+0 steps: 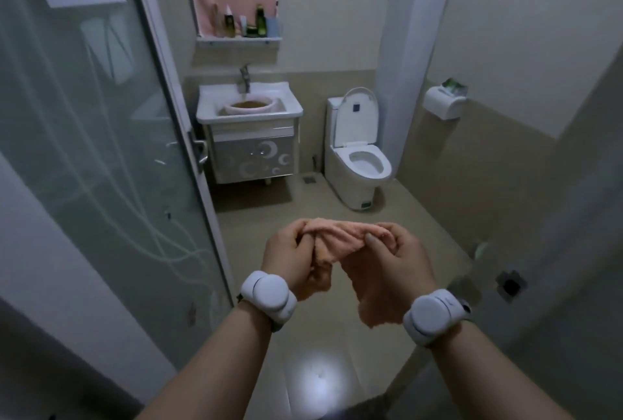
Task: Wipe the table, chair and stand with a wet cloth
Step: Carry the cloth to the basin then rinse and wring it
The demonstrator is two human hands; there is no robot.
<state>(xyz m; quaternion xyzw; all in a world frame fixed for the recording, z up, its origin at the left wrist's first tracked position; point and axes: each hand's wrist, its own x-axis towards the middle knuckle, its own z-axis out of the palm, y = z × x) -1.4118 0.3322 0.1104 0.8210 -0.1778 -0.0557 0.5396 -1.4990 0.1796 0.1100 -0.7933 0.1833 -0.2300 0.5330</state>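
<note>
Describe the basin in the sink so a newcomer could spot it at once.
Find the white sink on its cabinet, left of the toilet. The basin sits in its bowl, under the faucet. Its round pale pink rim and brownish contents stand out against the white sink.

Our left forearm (pixel 215 362) and right forearm (pixel 488 372) reach forward from the near edge, bare, and draw together toward the centre. Our left hand (pixel 290 251) and right hand (pixel 394 258) sit side by side, each gripping one end of the pink cloth (pixel 337 241) with curled fingers (pixel 305 237). We wear a left wristband (pixel 268 295) and a right wristband (pixel 435 317), both white.
</note>
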